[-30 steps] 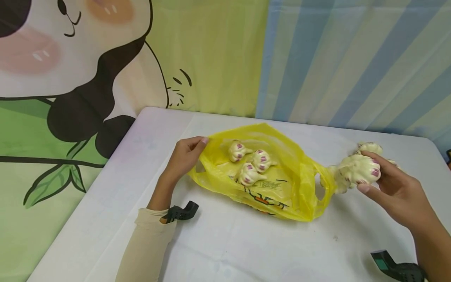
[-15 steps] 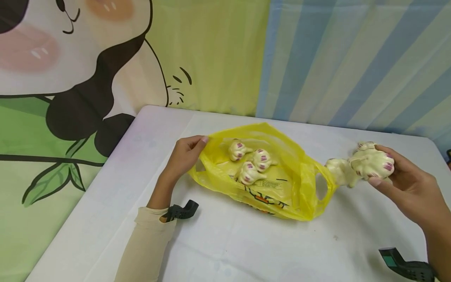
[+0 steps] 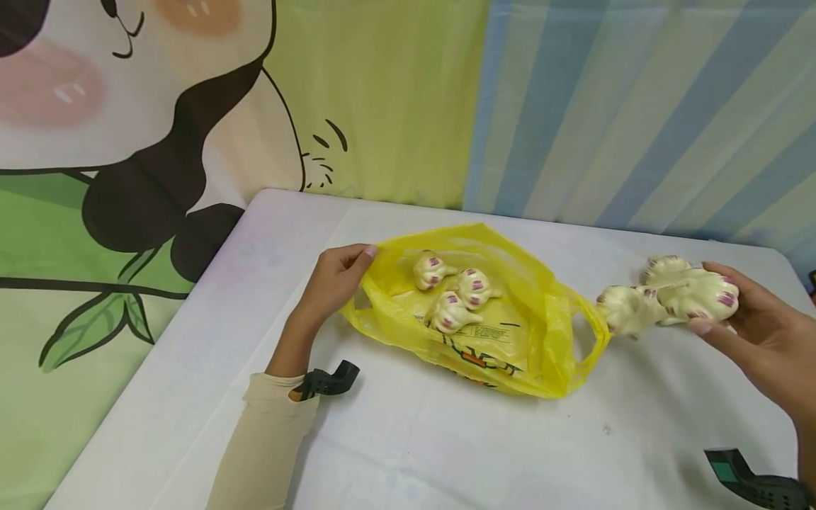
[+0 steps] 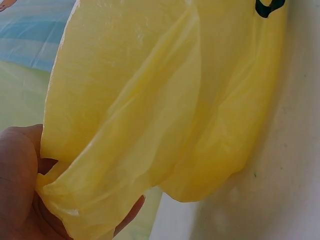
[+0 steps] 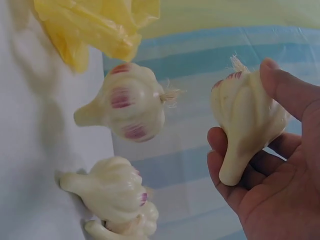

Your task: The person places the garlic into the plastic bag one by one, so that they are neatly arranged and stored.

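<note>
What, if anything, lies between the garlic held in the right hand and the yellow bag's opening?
In the head view, another garlic bulb and the right handle of the yellow bag lie between them.

Your head view is evenly bright, with soft shadows lower right on the smooth white table (image 3: 395, 439); your left wrist view, dimmer, shows light through the thin yellow plastic bag (image 4: 150, 125)
</note>
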Demonstrator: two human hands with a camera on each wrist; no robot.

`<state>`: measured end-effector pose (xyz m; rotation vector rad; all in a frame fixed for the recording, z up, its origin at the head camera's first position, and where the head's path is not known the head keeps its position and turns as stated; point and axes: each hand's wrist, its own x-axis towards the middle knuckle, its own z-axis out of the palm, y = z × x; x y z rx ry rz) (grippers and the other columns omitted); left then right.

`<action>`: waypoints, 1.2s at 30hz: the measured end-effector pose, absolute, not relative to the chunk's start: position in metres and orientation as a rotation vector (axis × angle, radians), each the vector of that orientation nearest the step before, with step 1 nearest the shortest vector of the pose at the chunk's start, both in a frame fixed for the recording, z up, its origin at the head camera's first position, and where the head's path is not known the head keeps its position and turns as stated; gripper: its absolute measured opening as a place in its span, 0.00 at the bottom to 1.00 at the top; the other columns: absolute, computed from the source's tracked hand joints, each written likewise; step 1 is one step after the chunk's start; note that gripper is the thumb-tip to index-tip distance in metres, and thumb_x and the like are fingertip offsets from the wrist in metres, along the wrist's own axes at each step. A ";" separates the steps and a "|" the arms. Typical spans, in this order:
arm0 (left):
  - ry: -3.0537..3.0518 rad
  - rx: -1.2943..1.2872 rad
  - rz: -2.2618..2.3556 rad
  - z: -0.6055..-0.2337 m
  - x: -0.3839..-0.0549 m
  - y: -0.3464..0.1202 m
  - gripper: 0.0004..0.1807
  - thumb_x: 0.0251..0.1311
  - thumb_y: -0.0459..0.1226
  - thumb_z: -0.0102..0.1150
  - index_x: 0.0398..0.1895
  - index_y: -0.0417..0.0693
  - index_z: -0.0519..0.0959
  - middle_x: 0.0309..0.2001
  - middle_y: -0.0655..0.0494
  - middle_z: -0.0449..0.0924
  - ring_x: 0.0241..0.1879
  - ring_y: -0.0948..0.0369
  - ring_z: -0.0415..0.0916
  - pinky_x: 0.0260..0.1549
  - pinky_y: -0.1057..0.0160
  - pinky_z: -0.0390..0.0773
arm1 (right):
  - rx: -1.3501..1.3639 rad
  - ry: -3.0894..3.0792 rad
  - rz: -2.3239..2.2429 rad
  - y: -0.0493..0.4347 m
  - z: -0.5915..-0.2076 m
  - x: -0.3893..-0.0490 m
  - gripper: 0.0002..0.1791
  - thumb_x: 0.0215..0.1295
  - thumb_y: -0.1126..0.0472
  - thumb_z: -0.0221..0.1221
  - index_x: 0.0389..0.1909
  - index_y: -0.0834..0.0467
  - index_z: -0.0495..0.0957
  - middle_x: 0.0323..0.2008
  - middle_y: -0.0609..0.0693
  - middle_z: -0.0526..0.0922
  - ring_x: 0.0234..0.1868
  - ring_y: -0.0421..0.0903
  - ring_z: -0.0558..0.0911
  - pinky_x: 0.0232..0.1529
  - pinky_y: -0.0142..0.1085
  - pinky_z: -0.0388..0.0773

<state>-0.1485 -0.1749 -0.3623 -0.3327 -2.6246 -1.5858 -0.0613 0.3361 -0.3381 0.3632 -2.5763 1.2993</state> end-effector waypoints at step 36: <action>-2.621 -0.343 -1.581 -0.361 -0.149 -0.176 0.23 0.72 0.50 0.50 0.53 0.42 0.83 0.48 0.50 0.82 0.47 0.56 0.76 0.50 0.53 0.74 | 0.397 -2.366 1.531 0.342 -0.325 -0.071 0.38 0.59 0.88 0.50 0.71 0.63 0.61 0.58 0.44 0.70 0.49 0.37 0.72 0.47 0.16 0.68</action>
